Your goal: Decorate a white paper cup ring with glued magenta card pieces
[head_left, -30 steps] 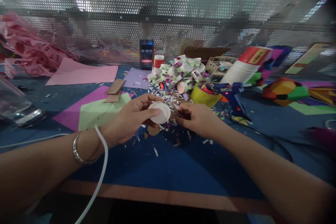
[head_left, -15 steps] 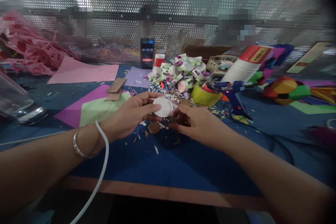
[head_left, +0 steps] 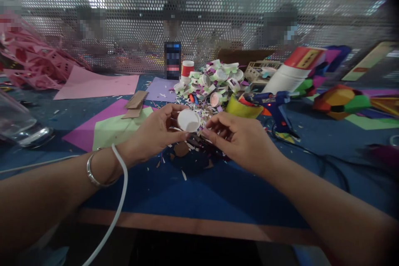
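My left hand (head_left: pixel 158 131) grips a small white round piece (head_left: pixel 188 121), which looks like a cut-off paper cup end, with the thumb at its lower edge and fingers behind. Its round face is turned toward me. Just right of it, my right hand (head_left: pixel 235 135) has thumb and index finger brought together in a pinch; anything between them is too small to make out. Beyond both hands lies a heap of similar white cup pieces (head_left: pixel 218 77) with pale green and purple paper attached. Paper scraps (head_left: pixel 183 175) litter the blue table below.
A blue glue gun (head_left: pixel 277 110) with a black cord stands to the right, beside a yellow curved piece (head_left: pixel 243 107). Stacked paper cups (head_left: pixel 286 77) lean behind it. Coloured paper sheets (head_left: pixel 121 122) and a clear glass (head_left: pixel 21 120) are at left. A phone (head_left: pixel 172 60) stands at the back.
The white round piece has been turned, and my left thumb has moved from its face to its lower edge. My right hand's thumb and index finger have come together beside it.
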The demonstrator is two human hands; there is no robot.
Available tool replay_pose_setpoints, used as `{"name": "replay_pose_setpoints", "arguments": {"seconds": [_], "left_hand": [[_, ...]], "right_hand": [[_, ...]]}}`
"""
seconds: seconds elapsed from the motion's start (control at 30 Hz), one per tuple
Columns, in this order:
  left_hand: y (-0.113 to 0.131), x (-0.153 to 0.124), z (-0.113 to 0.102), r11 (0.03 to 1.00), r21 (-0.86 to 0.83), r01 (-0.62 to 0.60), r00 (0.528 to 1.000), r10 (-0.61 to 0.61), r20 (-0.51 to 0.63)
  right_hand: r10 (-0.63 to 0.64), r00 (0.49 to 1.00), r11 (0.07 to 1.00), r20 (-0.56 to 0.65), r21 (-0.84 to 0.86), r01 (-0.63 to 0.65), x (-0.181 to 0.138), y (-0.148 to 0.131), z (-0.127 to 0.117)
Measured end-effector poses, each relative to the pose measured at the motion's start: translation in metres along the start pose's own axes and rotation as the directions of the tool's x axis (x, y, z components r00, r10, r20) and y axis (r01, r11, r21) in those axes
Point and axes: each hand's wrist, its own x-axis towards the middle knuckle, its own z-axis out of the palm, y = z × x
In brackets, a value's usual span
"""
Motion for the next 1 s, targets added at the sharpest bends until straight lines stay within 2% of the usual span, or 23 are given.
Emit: {"name": "replay_pose_setpoints", "arguments": {"seconds": [0.27, 0.57, 0.73, 0.87, 1.0], "left_hand": [[0.007, -0.004, 0.002, 0.996, 0.069, -0.060, 0.998, 0.057, 0.037], [0.011, -0.008, 0.004, 0.998, -0.035, -0.058, 0.997, 0.060, 0.046], [0.016, -0.008, 0.008, 0.991, -0.133, -0.024, 0.998, 0.031, 0.052], [0.018, -0.009, 0.008, 0.974, -0.219, 0.051, 0.997, -0.038, 0.066], [0.017, -0.009, 0.005, 0.961, -0.242, 0.132, 0.984, -0.096, 0.153]], "right_hand": [[-0.023, 0.999, 0.994, -0.046, 0.109, 0.028, -0.001, -0.001, 0.003], [-0.097, 0.992, 0.987, -0.078, 0.120, 0.106, -0.002, -0.003, 0.002], [-0.114, 0.990, 0.984, -0.083, 0.127, 0.124, -0.003, -0.004, 0.002], [-0.114, 0.989, 0.981, -0.090, 0.146, 0.126, -0.004, -0.004, 0.002], [-0.163, 0.981, 0.978, -0.109, 0.114, 0.176, -0.005, -0.004, 0.002]]}}
